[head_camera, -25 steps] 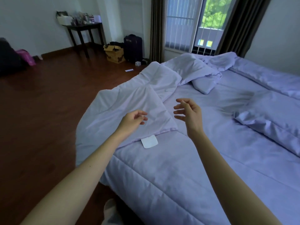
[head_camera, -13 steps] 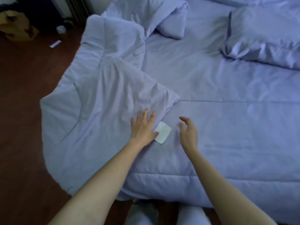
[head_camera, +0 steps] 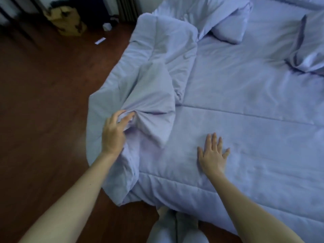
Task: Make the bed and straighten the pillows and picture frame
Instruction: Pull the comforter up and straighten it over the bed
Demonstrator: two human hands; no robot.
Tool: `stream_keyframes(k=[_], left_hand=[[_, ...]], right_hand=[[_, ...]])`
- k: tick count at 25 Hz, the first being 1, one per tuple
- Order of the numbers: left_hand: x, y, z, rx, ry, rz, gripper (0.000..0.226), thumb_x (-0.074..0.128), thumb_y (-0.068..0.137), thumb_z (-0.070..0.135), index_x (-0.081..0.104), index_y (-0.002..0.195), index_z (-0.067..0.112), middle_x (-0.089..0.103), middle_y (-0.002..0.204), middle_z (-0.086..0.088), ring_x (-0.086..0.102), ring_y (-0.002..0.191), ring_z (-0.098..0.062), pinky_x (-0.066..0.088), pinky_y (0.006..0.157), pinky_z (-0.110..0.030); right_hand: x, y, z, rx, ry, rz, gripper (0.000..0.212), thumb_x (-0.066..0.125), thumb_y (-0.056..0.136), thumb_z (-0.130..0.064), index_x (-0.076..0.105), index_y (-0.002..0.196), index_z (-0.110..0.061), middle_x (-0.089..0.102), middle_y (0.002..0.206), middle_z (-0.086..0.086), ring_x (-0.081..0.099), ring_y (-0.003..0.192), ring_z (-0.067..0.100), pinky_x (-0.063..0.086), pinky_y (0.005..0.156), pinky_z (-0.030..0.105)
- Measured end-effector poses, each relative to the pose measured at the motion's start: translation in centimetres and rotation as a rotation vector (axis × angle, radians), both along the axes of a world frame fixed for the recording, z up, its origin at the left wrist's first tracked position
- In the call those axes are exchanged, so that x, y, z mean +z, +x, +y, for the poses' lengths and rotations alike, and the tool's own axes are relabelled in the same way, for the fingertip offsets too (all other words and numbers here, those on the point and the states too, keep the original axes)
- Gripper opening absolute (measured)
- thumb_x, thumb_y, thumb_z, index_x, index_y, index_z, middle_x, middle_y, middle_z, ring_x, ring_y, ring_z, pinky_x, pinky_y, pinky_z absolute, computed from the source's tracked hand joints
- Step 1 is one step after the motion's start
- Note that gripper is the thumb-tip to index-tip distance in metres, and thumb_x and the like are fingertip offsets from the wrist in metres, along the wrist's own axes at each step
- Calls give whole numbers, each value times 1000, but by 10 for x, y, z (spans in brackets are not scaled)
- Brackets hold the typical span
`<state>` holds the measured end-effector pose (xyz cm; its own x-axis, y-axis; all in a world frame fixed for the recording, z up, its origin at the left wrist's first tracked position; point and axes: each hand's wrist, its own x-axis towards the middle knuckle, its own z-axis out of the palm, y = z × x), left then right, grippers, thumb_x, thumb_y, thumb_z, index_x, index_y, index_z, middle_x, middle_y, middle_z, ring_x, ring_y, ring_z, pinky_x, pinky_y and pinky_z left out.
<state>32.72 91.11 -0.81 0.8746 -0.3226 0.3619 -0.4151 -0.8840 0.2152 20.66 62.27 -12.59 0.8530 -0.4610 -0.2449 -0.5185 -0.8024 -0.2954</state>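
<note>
A pale lilac duvet point(head_camera: 254, 134) covers the bed, with a rumpled folded-over flap point(head_camera: 154, 88) along the left side that hangs toward the floor. My left hand point(head_camera: 114, 132) grips a bunch of that flap, fingers closed in the cloth. My right hand point(head_camera: 213, 155) lies flat and open on the smooth part of the duvet near the foot edge. One pillow point(head_camera: 228, 27) lies crumpled at the top centre, and another pillow point(head_camera: 308, 55) rests at the right edge. No picture frame is in view.
Dark wooden floor point(head_camera: 43, 102) runs along the bed's left side. A brown cardboard box point(head_camera: 66, 21), dark luggage and a scrap of paper point(head_camera: 100, 40) sit at the far end. My legs point(head_camera: 177, 225) stand at the bed's foot corner.
My left hand slid left and closed on the duvet flap, bunching it; the white tag is now hidden. My right hand moved right and pressed flat on the duvet. The view tilted down.
</note>
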Motion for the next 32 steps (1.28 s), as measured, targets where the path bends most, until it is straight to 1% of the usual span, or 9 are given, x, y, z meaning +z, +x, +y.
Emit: stream_keyframes(k=[3, 6, 11, 16, 19, 22, 24, 27, 32], left_hand=[[12, -6, 89, 379, -203, 13, 25, 57, 88, 37, 59, 113, 30, 59, 119, -2, 55, 109, -25, 44, 94, -39], [13, -31, 173, 692, -112, 1, 56, 53, 79, 68, 56, 112, 23, 61, 113, -1, 56, 106, -22, 44, 93, -39], [-35, -63, 273, 839, 78, 491, 53, 56, 84, 5, 49, 137, 12, 48, 128, -27, 48, 114, -48, 42, 93, -52], [-74, -27, 209, 663, -209, 837, 59, 56, 86, 5, 37, 142, 5, 44, 142, -24, 44, 130, -38, 38, 106, -42], [-84, -23, 132, 385, -407, 522, 66, 53, 87, 30, 29, 147, 18, 33, 152, -12, 32, 141, -29, 30, 114, -48], [-85, -26, 97, -135, 51, 307, 86, 58, 75, 62, 22, 148, 37, 22, 158, -8, 22, 145, -33, 20, 111, -61], [-84, -9, 106, -163, 179, 374, 89, 72, 66, 48, 29, 144, 44, 30, 155, -13, 41, 134, -39, 44, 96, -57], [-82, 25, 159, -195, -43, 269, 67, 59, 77, 10, 47, 136, 40, 49, 142, -17, 66, 100, -33, 56, 61, -33], [-53, 98, 280, -182, -28, 54, 78, 60, 74, -9, 43, 132, 41, 48, 138, -17, 62, 105, -38, 59, 75, -40]], right_hand=[[0, 21, 36, 165, 2, 5, 66, 33, 97, -44, 10, 152, -16, 5, 162, 3, 0, 149, 23, 1, 114, 59], [1, 30, 71, 280, 28, 38, 64, 30, 97, -45, 11, 152, -18, 5, 162, 1, -2, 149, 23, 2, 114, 58], [3, 60, 88, 228, 45, 20, 56, 32, 99, -37, 21, 151, -17, 13, 161, 2, 8, 148, 22, 5, 115, 55], [20, 133, 99, -279, 502, -357, 44, 44, 97, -28, 47, 134, -4, 52, 136, 17, 47, 126, 32, 33, 105, 38], [34, 191, 122, -584, 1070, -359, 33, 52, 92, -37, 50, 118, -17, 59, 98, -1, 58, 84, 18, 46, 75, 32], [47, 229, 147, -639, 1238, -368, 15, 62, 87, -22, 58, 101, -20, 63, 81, 0, 60, 66, 17, 50, 55, 26], [60, 245, 167, -571, 1253, -415, 29, 65, 83, -14, 60, 112, -19, 70, 102, 3, 67, 87, 22, 57, 70, 35], [87, 272, 198, -480, 1249, -450, 51, 70, 75, -16, 53, 123, -24, 67, 114, -1, 65, 96, 22, 56, 73, 37], [128, 327, 281, -215, 1183, -461, 60, 73, 72, -11, 41, 120, -27, 60, 107, -7, 62, 94, 18, 53, 63, 29]])
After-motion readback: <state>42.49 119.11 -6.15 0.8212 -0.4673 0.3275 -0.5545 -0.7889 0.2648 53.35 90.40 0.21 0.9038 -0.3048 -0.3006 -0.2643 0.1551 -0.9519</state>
